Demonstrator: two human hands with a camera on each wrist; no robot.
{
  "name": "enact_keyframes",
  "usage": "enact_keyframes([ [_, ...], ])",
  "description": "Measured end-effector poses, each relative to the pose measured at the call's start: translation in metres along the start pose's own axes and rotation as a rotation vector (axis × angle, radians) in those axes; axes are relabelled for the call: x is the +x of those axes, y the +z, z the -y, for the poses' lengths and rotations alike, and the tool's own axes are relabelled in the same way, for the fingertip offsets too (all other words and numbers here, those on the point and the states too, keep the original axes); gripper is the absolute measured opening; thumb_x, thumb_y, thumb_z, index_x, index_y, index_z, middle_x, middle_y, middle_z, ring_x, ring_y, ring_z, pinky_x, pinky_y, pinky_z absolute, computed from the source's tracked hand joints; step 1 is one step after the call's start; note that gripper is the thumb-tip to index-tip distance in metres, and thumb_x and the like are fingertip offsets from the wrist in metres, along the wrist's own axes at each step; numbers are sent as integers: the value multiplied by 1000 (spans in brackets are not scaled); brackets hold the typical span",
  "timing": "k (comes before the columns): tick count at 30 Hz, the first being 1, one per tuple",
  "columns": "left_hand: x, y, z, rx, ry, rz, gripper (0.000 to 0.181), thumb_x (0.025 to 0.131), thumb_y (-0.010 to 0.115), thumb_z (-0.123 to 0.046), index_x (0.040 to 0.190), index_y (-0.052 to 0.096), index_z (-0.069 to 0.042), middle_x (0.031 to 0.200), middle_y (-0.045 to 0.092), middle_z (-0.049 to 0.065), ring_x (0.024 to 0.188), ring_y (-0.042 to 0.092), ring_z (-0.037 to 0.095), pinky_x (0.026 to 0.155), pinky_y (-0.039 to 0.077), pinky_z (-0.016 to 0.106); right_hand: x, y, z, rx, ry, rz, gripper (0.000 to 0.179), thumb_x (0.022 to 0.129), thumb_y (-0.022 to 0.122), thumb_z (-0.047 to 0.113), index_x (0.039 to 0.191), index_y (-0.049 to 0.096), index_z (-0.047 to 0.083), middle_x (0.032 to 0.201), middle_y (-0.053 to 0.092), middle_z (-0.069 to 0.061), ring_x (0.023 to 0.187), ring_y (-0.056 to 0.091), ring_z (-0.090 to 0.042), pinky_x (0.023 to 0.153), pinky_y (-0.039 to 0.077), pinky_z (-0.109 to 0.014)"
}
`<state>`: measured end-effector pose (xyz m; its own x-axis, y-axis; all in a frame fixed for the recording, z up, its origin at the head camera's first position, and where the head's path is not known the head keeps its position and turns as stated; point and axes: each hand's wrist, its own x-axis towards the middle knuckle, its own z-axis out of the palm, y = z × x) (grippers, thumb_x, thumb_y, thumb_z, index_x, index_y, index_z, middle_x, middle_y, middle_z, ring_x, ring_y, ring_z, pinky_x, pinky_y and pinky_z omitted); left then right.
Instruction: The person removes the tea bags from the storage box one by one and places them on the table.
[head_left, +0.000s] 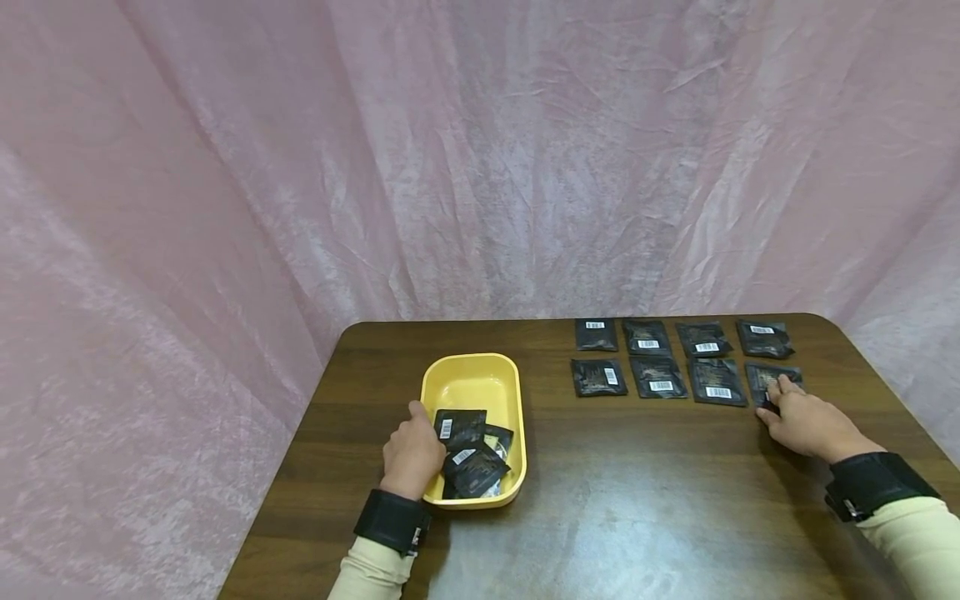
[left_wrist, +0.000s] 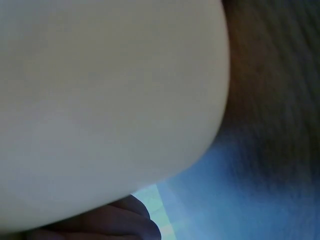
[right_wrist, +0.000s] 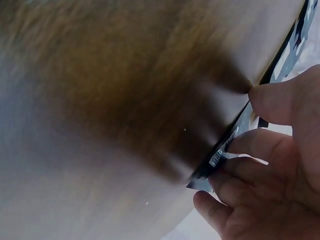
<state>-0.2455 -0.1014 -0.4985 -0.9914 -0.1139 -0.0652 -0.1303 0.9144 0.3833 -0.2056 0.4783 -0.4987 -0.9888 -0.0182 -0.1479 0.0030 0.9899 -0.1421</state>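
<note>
My left hand point(head_left: 412, 454) grips the left rim of a yellow plastic tray point(head_left: 510, 383). Several small black packets with white barcode labels, one of them a black packet point(head_left: 476, 473), lie loosely heaped in the tray's near half. In the left wrist view a blurred pale surface covers most of the picture, and fingers point(left_wrist: 120, 220) show at the bottom. Far to the right, my right hand point(head_left: 810, 421) rests its fingertips on a flat black packet point(head_left: 761, 377). The right wrist view shows the thumb at that packet's edge point(right_wrist: 242, 120), apart from the other fingers.
Black packets lie in two rows at the table's back right, from a left packet point(head_left: 596, 336) to a far right packet point(head_left: 765, 340). The brown wooden table point(head_left: 600, 483) has rounded back corners. Behind it hangs a pink curtain point(head_left: 487, 167).
</note>
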Motion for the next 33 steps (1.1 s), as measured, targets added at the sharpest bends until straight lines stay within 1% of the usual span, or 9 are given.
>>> enact_keyframes([
  [10,1,0,-1,-4,-18,25,51,87,76,-9,127,46,1,92,71,23,76,70,36,66,54,50,2,3,0,10,10,2,69,102,60,24,143,41,-28,149,28,-58,133,39,-75,107,39,-78],
  [17,1,0,0,-4,-13,17,51,87,77,-10,126,46,1,92,72,23,78,71,37,67,54,52,2,-1,3,49,-1,8,62,101,56,12,142,38,-31,149,25,-59,138,33,-74,112,34,-78],
  [21,1,0,0,-3,-15,19,51,87,77,-10,125,46,1,92,72,23,77,71,38,67,54,52,2,-1,3,67,-8,-3,63,101,56,11,141,37,-32,148,25,-60,138,32,-74,112,34,-78],
  [26,1,0,0,-3,-14,17,50,87,77,-10,125,46,1,91,71,23,76,70,37,66,53,51,1,-2,3,75,-28,-19,61,98,57,8,138,40,-33,149,23,-60,139,31,-74,113,33,-77],
  [30,2,0,0,-1,-14,17,50,86,77,-10,124,46,1,92,72,23,77,70,38,66,53,52,0,-7,10,97,-15,-15,61,97,56,7,142,40,-30,153,21,-57,143,28,-72,113,32,-78],
  [33,1,0,0,-1,-14,17,50,86,77,-9,124,46,1,92,72,23,76,70,37,65,53,51,0,-13,23,110,-5,-37,62,98,55,8,146,38,-27,156,22,-55,145,27,-71,114,29,-80],
])
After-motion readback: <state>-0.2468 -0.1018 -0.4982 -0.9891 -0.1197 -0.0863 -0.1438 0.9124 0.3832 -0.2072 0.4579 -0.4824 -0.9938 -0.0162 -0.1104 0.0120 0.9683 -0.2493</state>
